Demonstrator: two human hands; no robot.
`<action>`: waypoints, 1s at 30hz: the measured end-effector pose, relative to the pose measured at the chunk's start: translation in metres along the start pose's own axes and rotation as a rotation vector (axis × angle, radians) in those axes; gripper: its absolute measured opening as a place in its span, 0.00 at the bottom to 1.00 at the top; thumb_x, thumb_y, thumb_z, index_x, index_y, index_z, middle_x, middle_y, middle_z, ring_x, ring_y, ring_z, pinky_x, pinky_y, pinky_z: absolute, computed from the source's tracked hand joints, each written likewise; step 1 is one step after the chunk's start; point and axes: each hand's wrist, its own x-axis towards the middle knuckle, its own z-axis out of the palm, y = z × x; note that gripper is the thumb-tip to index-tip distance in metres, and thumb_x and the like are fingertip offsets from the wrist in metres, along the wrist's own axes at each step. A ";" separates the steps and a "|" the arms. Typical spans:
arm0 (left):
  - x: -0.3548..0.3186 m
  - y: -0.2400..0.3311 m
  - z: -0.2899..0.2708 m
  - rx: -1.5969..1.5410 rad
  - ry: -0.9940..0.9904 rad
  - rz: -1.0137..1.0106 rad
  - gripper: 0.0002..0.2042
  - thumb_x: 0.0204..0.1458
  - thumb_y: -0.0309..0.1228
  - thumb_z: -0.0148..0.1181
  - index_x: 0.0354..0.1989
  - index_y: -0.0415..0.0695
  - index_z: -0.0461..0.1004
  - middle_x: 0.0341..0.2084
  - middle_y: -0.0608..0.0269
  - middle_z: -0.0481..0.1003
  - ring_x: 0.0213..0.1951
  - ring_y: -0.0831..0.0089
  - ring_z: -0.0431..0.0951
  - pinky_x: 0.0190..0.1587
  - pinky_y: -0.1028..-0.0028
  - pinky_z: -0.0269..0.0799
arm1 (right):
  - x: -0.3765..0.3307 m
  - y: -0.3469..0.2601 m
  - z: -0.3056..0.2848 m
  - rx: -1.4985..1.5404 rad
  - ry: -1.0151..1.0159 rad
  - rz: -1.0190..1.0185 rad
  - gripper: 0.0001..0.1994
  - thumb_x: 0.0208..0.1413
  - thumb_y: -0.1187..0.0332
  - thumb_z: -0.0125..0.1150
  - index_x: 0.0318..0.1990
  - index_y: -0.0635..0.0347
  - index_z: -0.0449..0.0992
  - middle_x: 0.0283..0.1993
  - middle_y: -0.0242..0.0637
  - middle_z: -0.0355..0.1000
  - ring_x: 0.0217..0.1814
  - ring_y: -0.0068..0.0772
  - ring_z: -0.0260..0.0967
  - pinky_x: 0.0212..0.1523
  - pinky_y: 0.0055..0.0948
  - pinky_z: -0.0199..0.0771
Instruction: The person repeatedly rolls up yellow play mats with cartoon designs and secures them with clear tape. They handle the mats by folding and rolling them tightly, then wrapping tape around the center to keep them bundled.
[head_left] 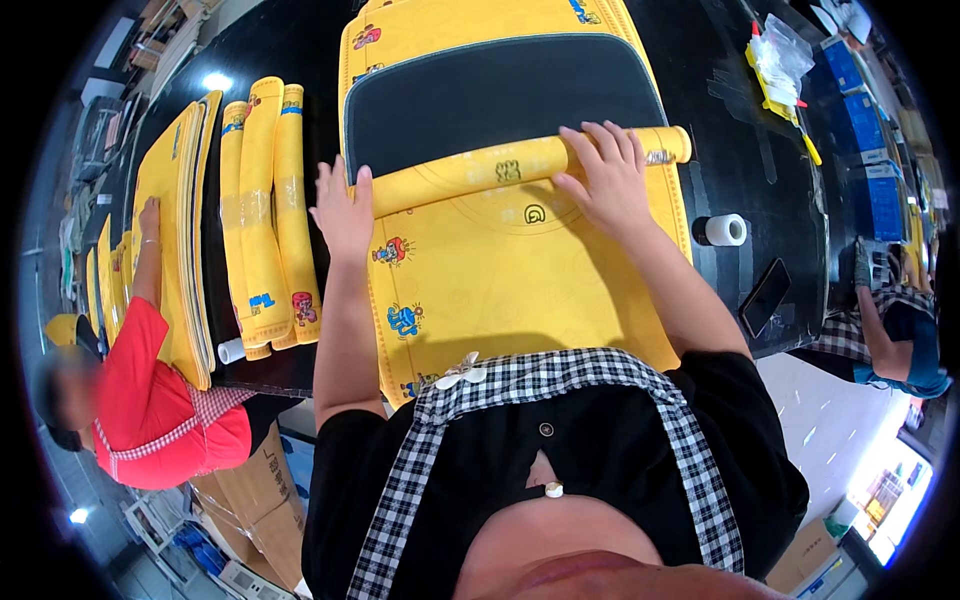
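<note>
A yellow printed mat (500,290) with a dark underside lies on the table in front of me, its far part turned toward me into a long roll (450,172). My right hand (608,178) rests on the roll near its right end, fingers spread over the top. At the roll's left end is my left hand (345,210), fingers stretched and apart, thumb against the end. Beyond the roll shows a black panel (500,95), on top of more yellow mats (480,22).
Several taped rolled mats (262,210) lie left, beside a stack of flat mats (165,230) that a person in red (190,410) touches. To the right are a tape roll (725,230), a phone (766,297) and a plastic bag (783,55). Another person (890,335) stands far right.
</note>
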 end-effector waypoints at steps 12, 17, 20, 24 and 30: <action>0.092 0.125 0.045 0.157 -0.057 0.625 0.42 0.37 0.54 0.76 0.63 0.50 0.70 0.59 0.54 0.72 0.61 0.55 0.71 0.63 0.56 0.65 | 0.136 0.025 0.052 -0.061 0.037 -0.078 0.28 0.50 0.45 0.70 0.56 0.48 0.77 0.57 0.34 0.73 0.65 0.40 0.66 0.70 0.46 0.56; 0.117 0.132 0.045 0.098 -0.082 0.732 0.33 0.40 0.51 0.76 0.54 0.50 0.74 0.47 0.59 0.77 0.50 0.58 0.78 0.51 0.62 0.74 | 0.148 0.041 0.059 -0.043 -0.178 -0.095 0.30 0.43 0.53 0.76 0.56 0.46 0.74 0.51 0.34 0.74 0.59 0.42 0.69 0.62 0.42 0.65; 0.083 0.128 0.036 0.166 -0.126 0.740 0.29 0.41 0.52 0.74 0.48 0.50 0.74 0.41 0.61 0.75 0.44 0.59 0.78 0.46 0.61 0.75 | 0.127 0.039 0.044 -0.056 -0.155 -0.164 0.28 0.40 0.53 0.77 0.51 0.46 0.75 0.46 0.34 0.74 0.54 0.43 0.71 0.54 0.41 0.71; -0.027 0.103 -0.016 0.189 -0.383 0.699 0.28 0.39 0.51 0.75 0.47 0.51 0.74 0.38 0.62 0.74 0.43 0.60 0.76 0.46 0.61 0.74 | 0.019 -0.020 -0.011 -0.043 -0.305 -0.209 0.32 0.35 0.49 0.79 0.48 0.54 0.75 0.41 0.37 0.73 0.46 0.44 0.72 0.46 0.42 0.74; -0.155 0.053 -0.063 0.094 -0.064 0.517 0.26 0.45 0.45 0.73 0.54 0.52 0.77 0.55 0.49 0.69 0.55 0.48 0.70 0.58 0.54 0.65 | -0.100 -0.080 -0.069 -0.012 -0.241 -0.155 0.31 0.43 0.47 0.73 0.53 0.53 0.76 0.46 0.36 0.70 0.51 0.43 0.69 0.55 0.41 0.67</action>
